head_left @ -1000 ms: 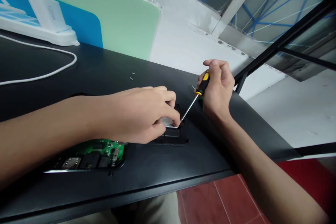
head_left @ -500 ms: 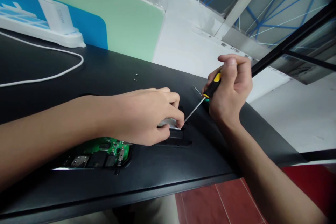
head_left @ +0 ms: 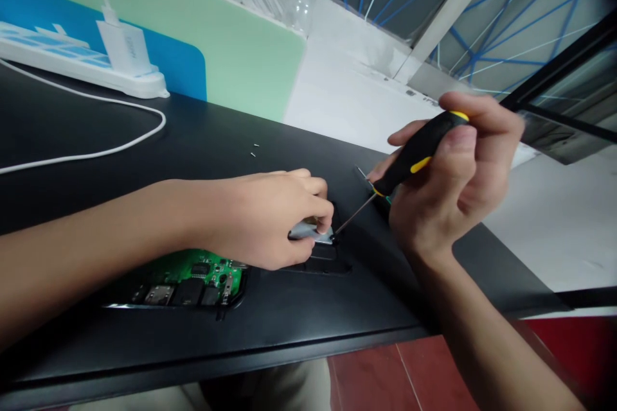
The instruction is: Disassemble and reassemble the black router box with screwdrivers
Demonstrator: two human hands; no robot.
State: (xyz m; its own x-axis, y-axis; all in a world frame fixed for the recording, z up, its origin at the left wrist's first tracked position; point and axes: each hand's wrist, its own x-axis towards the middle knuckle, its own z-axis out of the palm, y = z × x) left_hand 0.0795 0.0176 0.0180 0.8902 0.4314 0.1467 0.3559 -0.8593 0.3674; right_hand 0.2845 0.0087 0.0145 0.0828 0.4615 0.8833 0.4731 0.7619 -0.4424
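Observation:
My left hand (head_left: 282,221) has its fingers curled down on a small silver metal plate (head_left: 325,236), gripping it against a black plastic part (head_left: 332,266) on the table. Wrapped in my right hand (head_left: 463,173) is a black-and-yellow screwdriver (head_left: 414,151). Its shaft slants down to the left, and the tip meets the plate's right corner; whether it sits in a screw I cannot tell. Under my left forearm, partly hidden, lies an opened device with a green circuit board (head_left: 219,270). Two small screws (head_left: 254,149) rest farther back.
A second thin metal shaft with a bit of green (head_left: 364,174) lies behind my right hand. At the back left stand a white power strip (head_left: 144,85) with a plugged-in charger (head_left: 126,48) and a white cable (head_left: 120,144). The black table's front edge (head_left: 270,350) runs close below.
My right hand has opened its grip somewhat and shifted right and nearer around the screwdriver handle, with the tip still at the plate's corner. My left hand stays on the plate. The view has shifted slightly.

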